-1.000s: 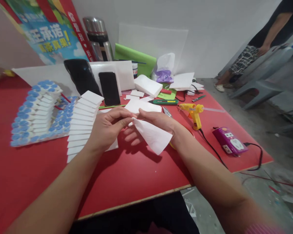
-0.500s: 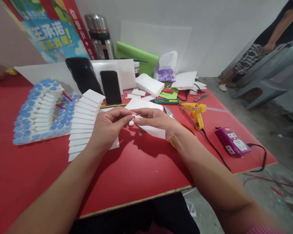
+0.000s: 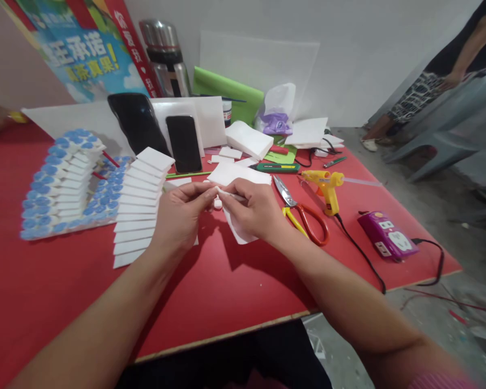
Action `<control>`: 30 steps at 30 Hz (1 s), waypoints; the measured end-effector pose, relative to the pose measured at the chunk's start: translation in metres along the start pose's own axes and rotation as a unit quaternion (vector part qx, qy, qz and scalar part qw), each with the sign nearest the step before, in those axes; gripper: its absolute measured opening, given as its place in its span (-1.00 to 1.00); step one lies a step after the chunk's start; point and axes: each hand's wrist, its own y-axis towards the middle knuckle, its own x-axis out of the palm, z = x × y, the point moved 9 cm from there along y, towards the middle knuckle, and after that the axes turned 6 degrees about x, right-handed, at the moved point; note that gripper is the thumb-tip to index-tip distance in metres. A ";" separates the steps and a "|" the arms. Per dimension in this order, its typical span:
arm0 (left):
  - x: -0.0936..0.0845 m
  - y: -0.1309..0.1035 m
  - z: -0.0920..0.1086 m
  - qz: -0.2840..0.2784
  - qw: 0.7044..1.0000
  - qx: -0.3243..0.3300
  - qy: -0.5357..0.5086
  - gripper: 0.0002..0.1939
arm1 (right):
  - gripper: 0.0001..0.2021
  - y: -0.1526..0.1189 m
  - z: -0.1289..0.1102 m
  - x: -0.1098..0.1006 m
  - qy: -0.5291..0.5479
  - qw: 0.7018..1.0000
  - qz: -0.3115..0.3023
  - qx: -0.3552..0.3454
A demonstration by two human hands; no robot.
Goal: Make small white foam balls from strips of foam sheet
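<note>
The worktop (image 3: 243,292) I saw was red, the glue gun (image 3: 328,189) on it yellow. Right of the gun sat a purple socket block (image 3: 384,237); to its left, scissors (image 3: 290,202) with one orange-red handle and one yellow, then the white held paper (image 3: 235,231) and, farthest, a blue-and-white dotted model (image 3: 71,194).

A colourful printed bag (image 3: 89,59) fills the upper left of the frame, with a steel flask (image 3: 170,73) just to its right. Below the flask, a phone (image 3: 184,143) leans upright, its screen dark. At upper centre are a green sheet (image 3: 249,112) and a purple packet (image 3: 276,124). Right of centre lie scissors (image 3: 295,205) with red and yellow handles, a yellow glue gun (image 3: 329,194) and, farther right, a purple power socket (image 3: 386,236). At upper right, a person (image 3: 419,97) stands near a grey chair (image 3: 456,129).
</note>
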 end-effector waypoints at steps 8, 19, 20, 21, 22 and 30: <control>0.003 -0.010 0.028 -0.001 0.977 0.134 0.168 -0.95 | -0.86 0.002 0.006 -0.004 0.035 0.998 0.040 0.029; 0.019 -0.029 0.057 -0.026 0.858 0.376 0.349 -0.86 | -0.85 0.000 0.013 -0.001 0.072 0.994 0.040 0.069; 0.022 -0.033 0.060 -0.030 0.835 0.409 0.367 -0.84 | -0.85 0.000 0.012 -0.001 0.081 0.994 0.039 0.067; 0.025 -0.037 0.062 -0.035 0.816 0.436 0.379 -0.82 | -0.84 0.000 0.011 -0.002 0.093 0.993 0.039 0.065; 0.028 -0.040 0.064 -0.041 0.800 0.456 0.387 -0.81 | -0.84 0.000 0.010 -0.002 0.105 0.992 0.037 0.066; 0.027 -0.032 0.061 -0.061 0.846 0.413 0.330 -0.84 | -0.84 0.004 0.015 -0.005 0.191 0.978 0.027 0.083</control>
